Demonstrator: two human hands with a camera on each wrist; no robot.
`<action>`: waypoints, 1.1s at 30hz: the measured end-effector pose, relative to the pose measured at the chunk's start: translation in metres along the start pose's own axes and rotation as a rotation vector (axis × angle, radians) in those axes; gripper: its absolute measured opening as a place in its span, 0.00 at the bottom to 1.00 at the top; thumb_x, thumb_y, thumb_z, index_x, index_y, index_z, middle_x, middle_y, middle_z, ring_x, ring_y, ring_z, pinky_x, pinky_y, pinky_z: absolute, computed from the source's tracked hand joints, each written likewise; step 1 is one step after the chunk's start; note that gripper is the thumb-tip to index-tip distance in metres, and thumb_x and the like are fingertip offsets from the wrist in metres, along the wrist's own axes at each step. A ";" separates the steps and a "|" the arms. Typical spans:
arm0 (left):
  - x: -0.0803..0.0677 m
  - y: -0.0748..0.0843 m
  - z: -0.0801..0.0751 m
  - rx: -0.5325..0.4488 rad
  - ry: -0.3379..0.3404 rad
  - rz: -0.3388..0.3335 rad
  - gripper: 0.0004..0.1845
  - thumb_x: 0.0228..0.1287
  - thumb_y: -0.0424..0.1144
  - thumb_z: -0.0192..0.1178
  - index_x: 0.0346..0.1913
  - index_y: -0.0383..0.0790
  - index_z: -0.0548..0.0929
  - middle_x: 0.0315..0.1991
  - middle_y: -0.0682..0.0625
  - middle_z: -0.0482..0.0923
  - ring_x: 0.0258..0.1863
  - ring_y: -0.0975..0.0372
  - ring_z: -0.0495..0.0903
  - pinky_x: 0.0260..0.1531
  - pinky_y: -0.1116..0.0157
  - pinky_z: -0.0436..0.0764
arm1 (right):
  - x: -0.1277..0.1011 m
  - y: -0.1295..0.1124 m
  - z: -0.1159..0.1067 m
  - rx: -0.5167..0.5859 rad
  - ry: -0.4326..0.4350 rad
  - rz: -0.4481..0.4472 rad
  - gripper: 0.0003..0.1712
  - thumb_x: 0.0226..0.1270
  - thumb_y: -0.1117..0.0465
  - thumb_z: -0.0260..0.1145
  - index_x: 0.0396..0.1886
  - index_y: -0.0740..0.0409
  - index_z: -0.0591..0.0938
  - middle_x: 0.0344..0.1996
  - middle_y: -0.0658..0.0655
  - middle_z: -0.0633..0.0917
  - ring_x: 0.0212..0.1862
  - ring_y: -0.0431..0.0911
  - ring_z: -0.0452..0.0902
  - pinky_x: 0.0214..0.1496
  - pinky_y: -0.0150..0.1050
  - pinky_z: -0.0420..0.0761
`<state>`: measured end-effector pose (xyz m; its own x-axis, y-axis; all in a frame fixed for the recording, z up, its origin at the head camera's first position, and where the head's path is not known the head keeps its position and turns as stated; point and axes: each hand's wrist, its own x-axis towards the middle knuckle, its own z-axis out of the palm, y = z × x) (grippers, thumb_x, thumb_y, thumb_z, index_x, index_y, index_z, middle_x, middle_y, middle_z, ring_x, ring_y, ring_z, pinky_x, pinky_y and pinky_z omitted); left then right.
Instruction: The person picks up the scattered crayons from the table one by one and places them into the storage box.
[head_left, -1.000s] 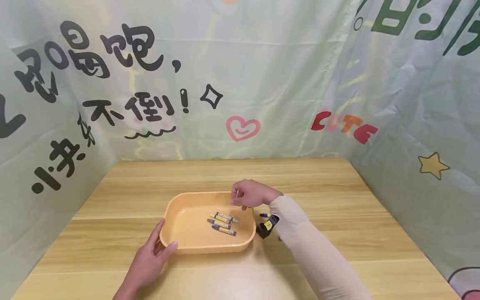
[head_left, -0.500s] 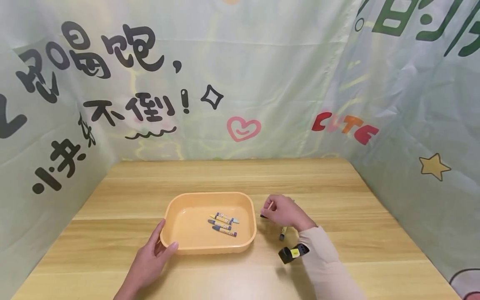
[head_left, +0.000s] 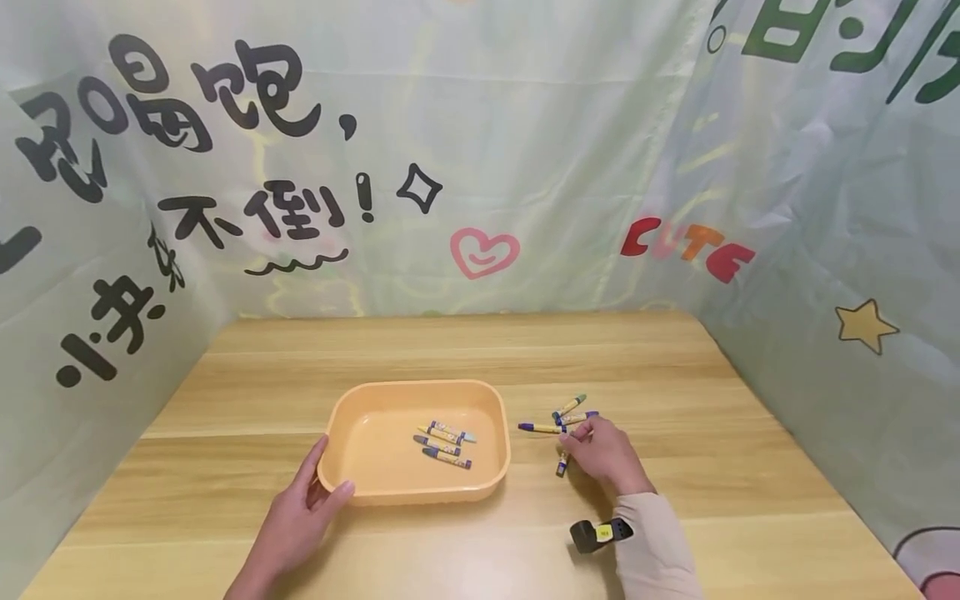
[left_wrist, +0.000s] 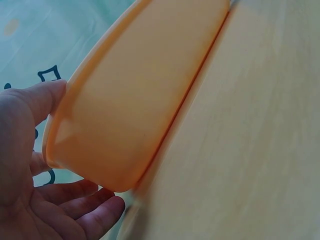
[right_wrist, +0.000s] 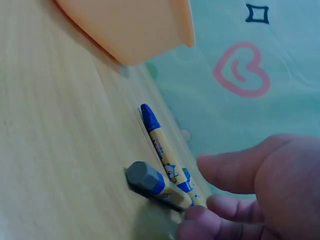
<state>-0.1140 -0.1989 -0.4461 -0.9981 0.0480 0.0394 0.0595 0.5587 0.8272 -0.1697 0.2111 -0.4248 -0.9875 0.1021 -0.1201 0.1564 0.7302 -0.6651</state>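
Note:
My left hand (head_left: 296, 517) holds the near left corner of a shallow orange plastic tray (head_left: 420, 498), thumb on the near side and fingers on the left side. Several crayons (head_left: 446, 459) lie inside, toward its right half. Right of the tray, my right hand (head_left: 603, 458) hovers low among more crayons: a dark blue one (head_left: 540, 427), a green-tipped one (head_left: 573, 403), a purple-tipped one (head_left: 583, 417) and a grey-tipped one (head_left: 561, 467). In the right wrist view, thumb and fingers are spread apart, with fingertips by the end of the grey-tipped crayon (right_wrist: 157, 185).
Everything rests on a wood-grain table (head_left: 450, 350). Printed cloth (head_left: 562, 150) hangs around its back and sides. A black device with a yellow label (head_left: 600, 533) is strapped at my right wrist.
My right hand has gone from above the tray's far right edge to the crayons at the right, uncovering several of them. The left hand stays on the tray.

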 end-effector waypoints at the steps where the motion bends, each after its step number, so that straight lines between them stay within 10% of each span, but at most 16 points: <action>1: 0.000 0.000 0.000 -0.007 0.002 -0.002 0.44 0.69 0.53 0.58 0.78 0.47 0.47 0.70 0.36 0.59 0.61 0.45 0.71 0.54 0.55 0.79 | 0.001 0.001 0.001 -0.008 0.009 0.006 0.15 0.65 0.54 0.67 0.30 0.60 0.75 0.24 0.55 0.77 0.26 0.47 0.72 0.24 0.35 0.70; 33: 0.000 0.000 0.001 0.010 0.003 0.004 0.44 0.69 0.54 0.57 0.78 0.45 0.46 0.71 0.37 0.58 0.62 0.45 0.70 0.55 0.53 0.78 | 0.001 -0.009 0.000 -0.029 0.058 -0.025 0.16 0.60 0.60 0.65 0.42 0.67 0.76 0.29 0.57 0.82 0.31 0.49 0.75 0.32 0.41 0.76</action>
<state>-0.1138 -0.1977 -0.4470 -0.9979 0.0475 0.0447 0.0637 0.5664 0.8216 -0.1717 0.2050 -0.4186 -0.9907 0.1223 -0.0603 0.1322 0.7524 -0.6453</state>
